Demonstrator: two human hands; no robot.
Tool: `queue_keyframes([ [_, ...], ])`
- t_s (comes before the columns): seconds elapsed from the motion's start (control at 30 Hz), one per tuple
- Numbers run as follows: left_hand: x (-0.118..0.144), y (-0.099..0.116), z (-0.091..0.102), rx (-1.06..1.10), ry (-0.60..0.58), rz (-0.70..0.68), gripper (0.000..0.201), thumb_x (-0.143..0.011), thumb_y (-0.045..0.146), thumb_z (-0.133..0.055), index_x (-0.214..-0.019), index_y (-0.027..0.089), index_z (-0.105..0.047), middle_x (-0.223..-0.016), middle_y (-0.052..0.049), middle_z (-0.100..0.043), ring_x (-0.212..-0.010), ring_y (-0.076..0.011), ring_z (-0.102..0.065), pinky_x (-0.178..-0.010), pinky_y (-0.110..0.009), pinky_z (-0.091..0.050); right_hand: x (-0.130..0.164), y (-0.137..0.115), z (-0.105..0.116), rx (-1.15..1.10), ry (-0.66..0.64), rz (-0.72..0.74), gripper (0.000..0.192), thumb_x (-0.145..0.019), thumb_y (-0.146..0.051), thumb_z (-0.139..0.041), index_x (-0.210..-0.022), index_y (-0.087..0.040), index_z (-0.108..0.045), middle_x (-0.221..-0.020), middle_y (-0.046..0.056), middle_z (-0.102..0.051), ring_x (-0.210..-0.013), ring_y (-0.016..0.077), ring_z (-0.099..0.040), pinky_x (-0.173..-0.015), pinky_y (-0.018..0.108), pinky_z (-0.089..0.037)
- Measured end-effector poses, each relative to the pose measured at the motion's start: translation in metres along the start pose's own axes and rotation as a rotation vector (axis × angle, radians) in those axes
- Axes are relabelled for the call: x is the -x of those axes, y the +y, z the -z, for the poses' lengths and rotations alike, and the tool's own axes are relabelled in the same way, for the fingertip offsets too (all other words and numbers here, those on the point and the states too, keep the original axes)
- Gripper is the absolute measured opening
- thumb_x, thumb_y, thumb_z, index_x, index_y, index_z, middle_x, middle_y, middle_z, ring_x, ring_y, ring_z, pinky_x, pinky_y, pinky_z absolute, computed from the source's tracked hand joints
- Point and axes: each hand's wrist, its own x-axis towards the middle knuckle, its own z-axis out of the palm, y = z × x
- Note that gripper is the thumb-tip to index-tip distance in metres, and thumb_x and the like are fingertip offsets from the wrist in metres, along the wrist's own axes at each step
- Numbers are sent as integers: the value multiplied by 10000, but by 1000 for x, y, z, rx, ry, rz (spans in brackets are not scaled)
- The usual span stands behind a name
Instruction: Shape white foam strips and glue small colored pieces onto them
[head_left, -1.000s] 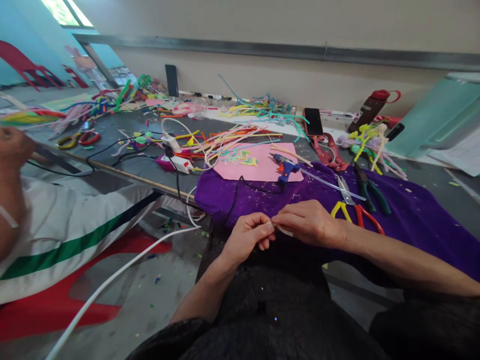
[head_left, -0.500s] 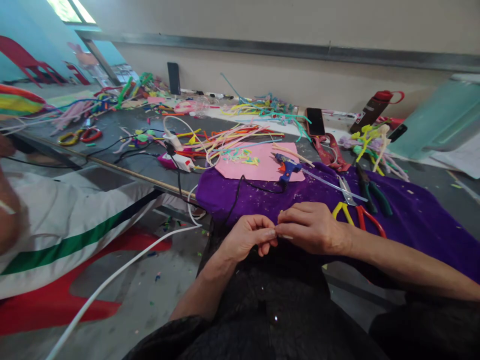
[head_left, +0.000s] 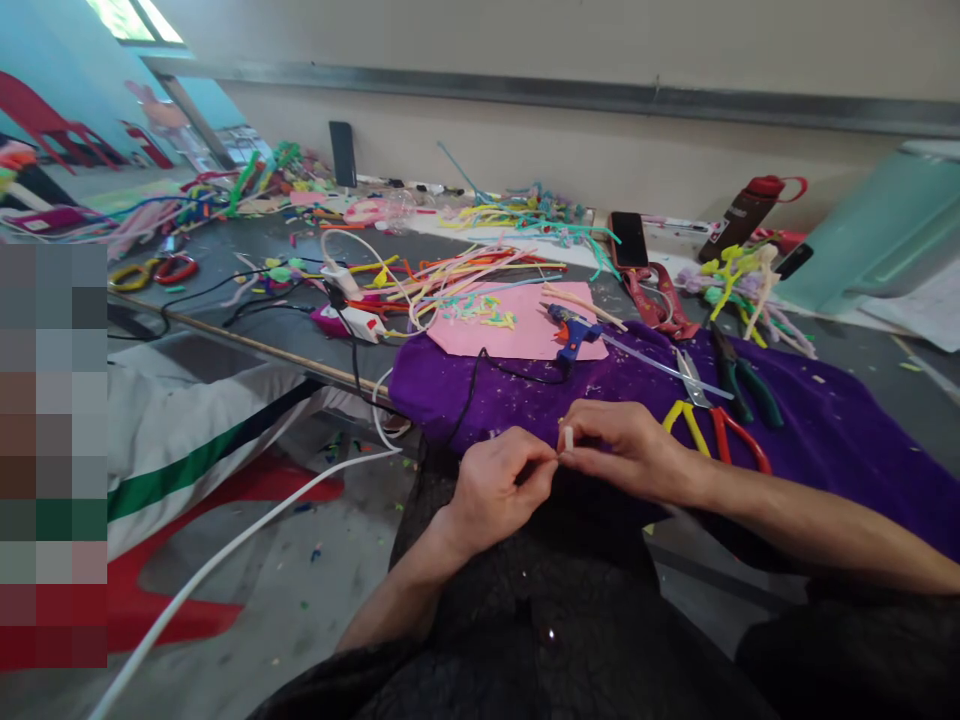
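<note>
The right hand (head_left: 626,455) holds a small white piece (head_left: 568,440) upright between thumb and forefinger, just above the person's lap. Directly at its 9 o'clock is the left hand (head_left: 502,490), its fingers curled narrow and the thumb and forefinger drawn to a pinch; their tips meet or nearly meet the right fingertips, and whether they grip anything cannot be told.

Clock directions from here run from where the fingertips come together. At 12 o'clock a blue glue gun (head_left: 576,338) lies partly on a pink sheet (head_left: 457,338), which rests over the edge of a purple cloth (head_left: 847,430). Small yellow and teal bits (head_left: 491,315) are scattered on the sheet's left part. At 2 o'clock are scissors (head_left: 697,390) with one yellow and one red handle, and just beyond them dark green pliers (head_left: 754,385), both on the cloth. At 11 o'clock a bundle of fuzzy stems (head_left: 487,265) lies on the dark surface (head_left: 277,350). At 10 o'clock sits a power strip (head_left: 360,325), and at 1 o'clock a brown bottle (head_left: 735,225) with a red cap.
</note>
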Motion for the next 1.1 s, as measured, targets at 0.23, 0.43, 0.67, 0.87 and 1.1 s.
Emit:
queue_keyframes([
  [0.23, 0, -2, -4, -134, 14, -41, 84, -764, 179, -567, -805, 207, -634, -804, -46, -687, -760, -146, -622, -713, -258, -458, -8, 9, -3, -606, -107, -447, 227, -745, -343, -606, -658, -144, -542, -581, -31, -494, -523, 74, -421, -493, 210, -335],
  [0.43, -7, 6, 1, 176, -45, 325, 97, -759, 268, -595, -763, 189, -653, -692, -26, -666, -642, -133, -605, -619, -242, -468, -7, 14, -2, -544, -63, -402, 243, -769, -355, -583, -658, -141, -556, -567, -32, -508, -511, 76, -465, -485, 204, -369],
  [0.67, -7, 2, -2, 913, -86, 758, 169, -720, 295, -634, -740, 142, -566, -608, 4, -627, -404, -63, -498, -388, -175, -394, -6, 33, 10, 267, 178, 312, 274, -814, -225, -551, -1085, -193, -579, -1063, 89, -594, -963, 173, -558, -784, 328, -476],
  [0.87, -7, -2, -5, 1036, -131, 816, 202, -696, 300, -657, -737, 134, -550, -601, 1, -621, -397, -55, -498, -375, -161, -386, -2, 29, 3, 554, 177, 564, 179, -806, -242, -580, -979, -220, -619, -998, 61, -627, -843, 155, -578, -705, 290, -487],
  [1.1, -6, 0, -7, 933, -136, 775, 219, -684, 313, -663, -728, 130, -551, -579, 10, -588, -387, -48, -470, -382, -167, -389, 0, 27, 0, 565, 130, 567, 109, -825, -213, -534, -899, -182, -608, -879, 55, -652, -781, 149, -589, -702, 295, -470],
])
